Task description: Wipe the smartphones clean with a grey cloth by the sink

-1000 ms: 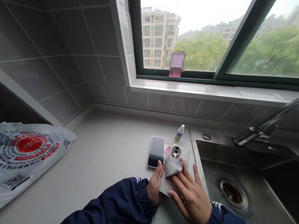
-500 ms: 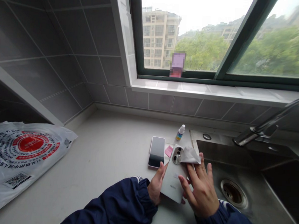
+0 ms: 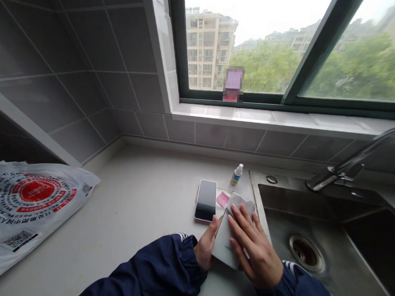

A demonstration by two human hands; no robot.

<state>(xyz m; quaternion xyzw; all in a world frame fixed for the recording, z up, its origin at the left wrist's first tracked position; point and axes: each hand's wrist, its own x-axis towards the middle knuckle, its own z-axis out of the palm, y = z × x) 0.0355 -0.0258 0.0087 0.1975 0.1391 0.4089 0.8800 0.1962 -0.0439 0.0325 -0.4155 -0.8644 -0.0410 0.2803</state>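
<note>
My left hand (image 3: 208, 245) grips a light silver-white phone (image 3: 221, 242) by its left edge, thumb along the side, with the back of the phone facing up. Across the phone's upper end lies a thin white wipe (image 3: 239, 199), covering the camera lenses. My right hand (image 3: 254, 243) rests flat over the wipe and the phone's back, its fingers stretched out and hiding part of both. Just left of them, a second phone (image 3: 206, 200) lies screen up on the counter. A small pink square (image 3: 222, 199) sits between the two phones.
A small white-capped bottle (image 3: 236, 175) stands on the counter (image 3: 141, 207) beside the steel sink (image 3: 279, 227), under the curved faucet (image 3: 342, 171). On the far left is a white plastic bag (image 3: 35, 201) with red and black print. A window rises behind.
My right hand has moved left and flattened onto the wipe and the phone's back. The wipe, bunched before, now spreads over the camera lenses. My left hand keeps its hold.
</note>
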